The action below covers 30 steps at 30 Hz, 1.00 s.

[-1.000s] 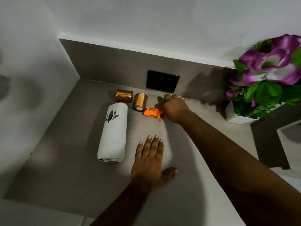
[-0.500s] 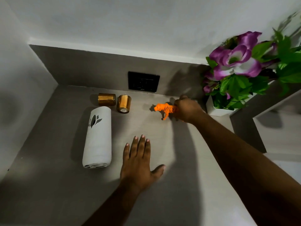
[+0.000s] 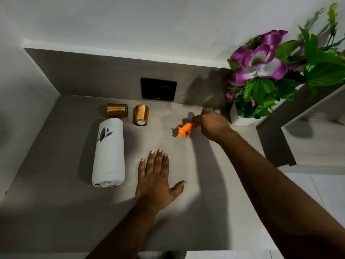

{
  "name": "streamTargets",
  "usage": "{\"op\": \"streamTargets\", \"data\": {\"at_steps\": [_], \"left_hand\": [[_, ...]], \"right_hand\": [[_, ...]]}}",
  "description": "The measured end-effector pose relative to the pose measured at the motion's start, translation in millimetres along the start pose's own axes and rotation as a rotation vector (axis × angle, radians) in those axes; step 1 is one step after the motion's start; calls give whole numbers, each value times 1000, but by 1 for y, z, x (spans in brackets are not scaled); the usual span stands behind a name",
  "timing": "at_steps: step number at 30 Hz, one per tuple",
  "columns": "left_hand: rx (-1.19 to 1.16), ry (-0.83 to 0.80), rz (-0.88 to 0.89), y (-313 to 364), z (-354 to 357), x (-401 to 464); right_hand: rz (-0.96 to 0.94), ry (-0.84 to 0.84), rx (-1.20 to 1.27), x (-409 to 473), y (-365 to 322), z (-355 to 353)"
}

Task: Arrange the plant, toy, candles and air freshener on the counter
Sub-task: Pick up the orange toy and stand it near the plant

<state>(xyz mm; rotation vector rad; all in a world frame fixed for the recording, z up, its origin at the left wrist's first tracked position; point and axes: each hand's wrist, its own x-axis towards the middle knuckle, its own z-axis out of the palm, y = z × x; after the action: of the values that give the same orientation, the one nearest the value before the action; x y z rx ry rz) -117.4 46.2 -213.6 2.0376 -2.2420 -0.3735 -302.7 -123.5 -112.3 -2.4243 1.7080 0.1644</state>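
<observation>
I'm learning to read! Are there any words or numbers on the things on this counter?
No words or numbers can be read here.
air freshener: only a dark leaf-shaped picture near its top, no letters.
black wall plate: a tiny pale mark at its lower edge, too small to read.
candles: plain gold, no label showing.
orange toy in the right hand and the white plant pot: no writing.
</observation>
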Motion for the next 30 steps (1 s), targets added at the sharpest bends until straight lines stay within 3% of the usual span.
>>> {"op": "streamTargets", "data": {"at_steps": [3, 7, 11, 16, 30], "left_hand": [[13, -17, 3, -1, 1, -1], [38, -26, 2, -1, 1, 3], [43, -27, 13, 0, 0, 7], [62, -36, 14, 2, -1, 8], [89, -6, 22, 9, 3, 41]], "right_hand": [[101, 72, 235, -5, 10, 3], [483, 413, 644, -28, -17, 26], [680, 393, 707, -46, -64, 53], [678, 458, 684, -31, -69, 61], [711, 538, 626, -23, 13, 64]]}}
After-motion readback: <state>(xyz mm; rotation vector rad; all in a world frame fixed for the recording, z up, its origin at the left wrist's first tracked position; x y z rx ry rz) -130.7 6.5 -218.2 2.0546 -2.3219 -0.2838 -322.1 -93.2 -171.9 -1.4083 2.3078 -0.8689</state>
